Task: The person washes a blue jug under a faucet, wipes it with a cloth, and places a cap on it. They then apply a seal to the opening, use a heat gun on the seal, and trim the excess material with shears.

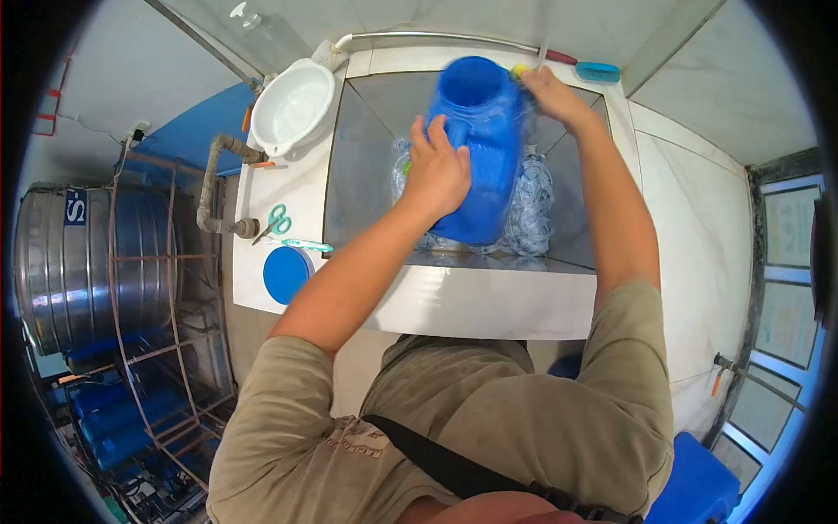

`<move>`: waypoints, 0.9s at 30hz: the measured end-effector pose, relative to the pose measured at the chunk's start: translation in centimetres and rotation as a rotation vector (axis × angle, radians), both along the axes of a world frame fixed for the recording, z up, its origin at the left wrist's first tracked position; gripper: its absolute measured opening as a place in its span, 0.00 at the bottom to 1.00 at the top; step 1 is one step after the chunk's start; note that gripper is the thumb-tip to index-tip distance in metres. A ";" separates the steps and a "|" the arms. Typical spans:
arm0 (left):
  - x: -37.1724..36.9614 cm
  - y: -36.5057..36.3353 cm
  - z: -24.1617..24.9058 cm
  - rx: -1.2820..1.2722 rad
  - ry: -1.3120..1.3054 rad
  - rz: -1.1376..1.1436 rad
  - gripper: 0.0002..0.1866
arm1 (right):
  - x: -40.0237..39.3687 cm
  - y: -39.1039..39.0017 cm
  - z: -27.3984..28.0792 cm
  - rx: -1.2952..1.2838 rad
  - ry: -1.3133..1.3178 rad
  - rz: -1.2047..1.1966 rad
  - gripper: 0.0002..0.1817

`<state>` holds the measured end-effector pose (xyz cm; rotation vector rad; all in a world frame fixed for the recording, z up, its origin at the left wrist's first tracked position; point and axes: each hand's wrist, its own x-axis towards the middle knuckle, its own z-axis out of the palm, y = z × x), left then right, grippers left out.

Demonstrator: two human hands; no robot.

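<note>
A blue plastic jug [493, 166] with a wide open mouth is held over the grey sink [367, 122], tilted slightly. My left hand [434, 166] is closed around the jug's handle. At the jug's upper right side, my right hand [557, 94] has its fingers closed on a small yellow thing [521, 70], mostly hidden, perhaps a sponge. A thin stream of water [546, 44] comes down close to this hand. Beneath the jug, a bluish-white netted bundle [532, 210] lies in the sink, partly covered by the jug.
Left of the sink are a white basin [293, 106], green-handled scissors [278, 220], a toothbrush [305, 245] and a round blue lid [287, 274]. A blue-bristled brush [597, 72] lies at the back right corner. A pipe [209, 179] juts out at left.
</note>
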<state>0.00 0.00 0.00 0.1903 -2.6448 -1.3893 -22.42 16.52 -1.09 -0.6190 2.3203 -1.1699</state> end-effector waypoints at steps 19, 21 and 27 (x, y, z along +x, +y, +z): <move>-7.3 -2.0 1.3 -0.356 -0.142 -0.028 0.49 | 12.7 -0.5 -2.9 -0.006 0.910 -0.192 0.26; -4.5 -0.7 2.4 0.509 -0.207 0.181 0.53 | 12.3 -1.3 -5.3 -0.437 0.382 -0.619 0.29; 3.7 -3.7 9.3 1.096 0.008 0.300 0.25 | 20.0 -3.0 3.8 -0.578 0.647 -0.179 0.20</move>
